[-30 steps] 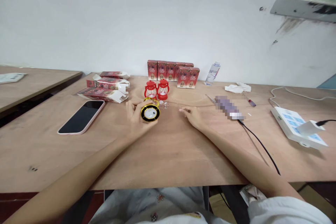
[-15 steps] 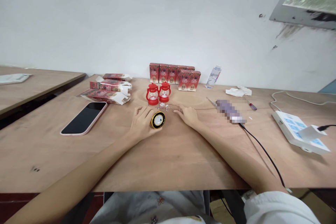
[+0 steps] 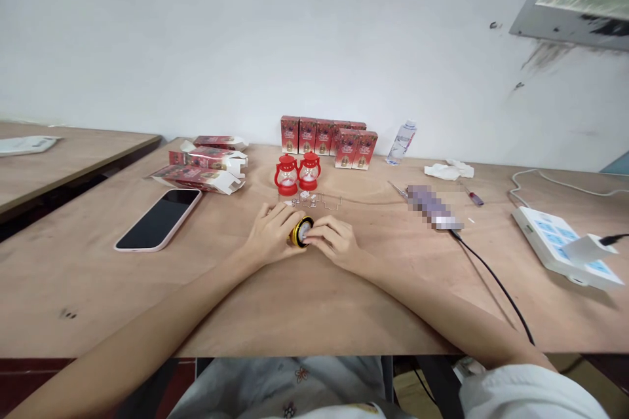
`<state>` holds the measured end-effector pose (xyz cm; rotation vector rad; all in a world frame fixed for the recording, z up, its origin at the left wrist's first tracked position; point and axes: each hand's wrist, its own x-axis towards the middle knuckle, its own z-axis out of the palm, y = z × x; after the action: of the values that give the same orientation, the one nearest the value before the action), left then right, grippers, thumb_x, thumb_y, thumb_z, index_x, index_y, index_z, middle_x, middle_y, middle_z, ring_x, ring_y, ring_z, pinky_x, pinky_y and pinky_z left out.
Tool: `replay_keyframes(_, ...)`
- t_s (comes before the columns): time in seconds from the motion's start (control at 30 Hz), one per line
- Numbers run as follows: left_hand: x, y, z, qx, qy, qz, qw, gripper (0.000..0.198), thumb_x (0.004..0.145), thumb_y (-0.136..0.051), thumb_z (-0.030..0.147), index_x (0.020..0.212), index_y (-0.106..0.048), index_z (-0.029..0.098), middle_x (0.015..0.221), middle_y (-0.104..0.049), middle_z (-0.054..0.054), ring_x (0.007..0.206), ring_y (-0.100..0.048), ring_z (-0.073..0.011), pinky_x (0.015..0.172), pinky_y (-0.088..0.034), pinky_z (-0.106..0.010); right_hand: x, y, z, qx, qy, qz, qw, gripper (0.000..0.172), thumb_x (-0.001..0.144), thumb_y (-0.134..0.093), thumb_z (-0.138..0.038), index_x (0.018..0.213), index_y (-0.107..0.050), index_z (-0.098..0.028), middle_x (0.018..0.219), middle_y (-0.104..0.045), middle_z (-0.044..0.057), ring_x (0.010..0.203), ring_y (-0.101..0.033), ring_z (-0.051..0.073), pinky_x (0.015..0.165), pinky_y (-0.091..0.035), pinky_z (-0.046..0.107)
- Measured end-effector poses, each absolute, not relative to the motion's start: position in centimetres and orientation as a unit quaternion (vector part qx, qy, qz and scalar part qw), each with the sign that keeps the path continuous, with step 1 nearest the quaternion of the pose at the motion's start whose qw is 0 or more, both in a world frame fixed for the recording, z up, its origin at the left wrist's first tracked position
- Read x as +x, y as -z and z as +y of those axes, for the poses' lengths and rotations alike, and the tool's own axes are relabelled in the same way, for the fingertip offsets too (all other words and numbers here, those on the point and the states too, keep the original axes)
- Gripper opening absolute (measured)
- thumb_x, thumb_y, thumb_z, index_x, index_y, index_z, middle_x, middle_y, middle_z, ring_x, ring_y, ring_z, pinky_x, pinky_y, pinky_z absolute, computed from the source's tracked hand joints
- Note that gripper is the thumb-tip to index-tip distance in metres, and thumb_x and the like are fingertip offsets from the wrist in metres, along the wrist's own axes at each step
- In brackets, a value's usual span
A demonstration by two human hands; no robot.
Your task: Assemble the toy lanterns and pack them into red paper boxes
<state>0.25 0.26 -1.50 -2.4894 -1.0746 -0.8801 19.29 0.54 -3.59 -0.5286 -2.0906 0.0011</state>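
My left hand [image 3: 272,234] is wrapped round a small gold lantern [image 3: 297,234], tilted so that its round base with a black ring and pale middle faces right. Most of its body is hidden by the fingers. Fingertips of my right hand [image 3: 338,242] are pinched together at the middle of that base; whatever they hold there is too small to make out. Just beyond my hands lie thin bent wire handles [image 3: 332,201] and small white pieces [image 3: 304,196]. Behind these, two red lanterns [image 3: 286,175] with clear bodies stand upright side by side.
Several red printed boxes [image 3: 307,136] stand against the wall. Opened boxes [image 3: 199,178] and a phone [image 3: 158,220] lie at left. On the right are a bottle [image 3: 401,143], tissue [image 3: 449,170], a screwdriver [image 3: 475,198], a blurred cabled device [image 3: 432,207] and a power strip [image 3: 553,242].
My right hand has come from the wire handles towards me and left, its fingertips closing at the lantern's base. The left hand has turned the base towards the right.
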Motion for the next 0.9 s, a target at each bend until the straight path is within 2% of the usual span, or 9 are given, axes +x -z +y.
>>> replay_keyframes(0.23,0.1,1.6,0.3,-0.87,0.282,-0.353,0.199,0.034,0.074,-0.06,0.043,0.098,-0.06,0.018,0.091,-0.068,-0.008,0.083,-0.057,-0.0235,0.07,-0.028,-0.035,19.3,3.3,0.8,-0.17,0.018,-0.861,0.48,0.018,0.092,-0.048,-0.021,0.082,-0.063,-0.018,0.077,-0.068,0.006,0.071,-0.06,0.014,0.067,-0.049,0.025)
replay_keyframes(0.4,0.2,1.4,0.3,-0.865,0.294,-0.353,0.201,0.034,0.074,-0.06,0.043,0.097,-0.06,0.018,0.091,-0.068,-0.009,0.083,-0.058,-0.0241,0.071,-0.028,-0.035,18.9,3.7,0.8,-0.197,0.047,-0.864,0.462,0.022,0.095,-0.041,-0.024,0.082,-0.058,-0.018,0.079,-0.065,0.007,0.071,-0.058,0.015,0.066,-0.048,0.027)
replay_keyframes(0.6,-1.0,0.9,0.9,-0.836,0.302,-0.382,0.254,0.036,0.076,-0.058,0.044,0.097,-0.058,0.015,0.093,-0.067,-0.01,0.085,-0.058,-0.0251,0.075,-0.032,-0.036,20.1,4.7,3.0,-0.276,0.053,-0.823,0.493,0.022,0.095,-0.037,-0.027,0.084,-0.054,-0.019,0.076,-0.063,0.005,0.07,-0.058,0.015,0.065,-0.047,0.028)
replay_keyframes(0.9,-1.0,1.0,0.9,-0.833,0.312,-0.369,0.27,0.036,0.074,-0.06,0.042,0.097,-0.056,0.015,0.092,-0.067,-0.009,0.084,-0.059,-0.0246,0.075,-0.034,-0.036,23.5,4.8,8.2,-0.489,0.064,-0.796,0.351,0.018,0.09,-0.051,-0.026,0.078,-0.062,-0.019,0.074,-0.067,0.006,0.08,-0.058,0.022,0.068,-0.043,0.032)
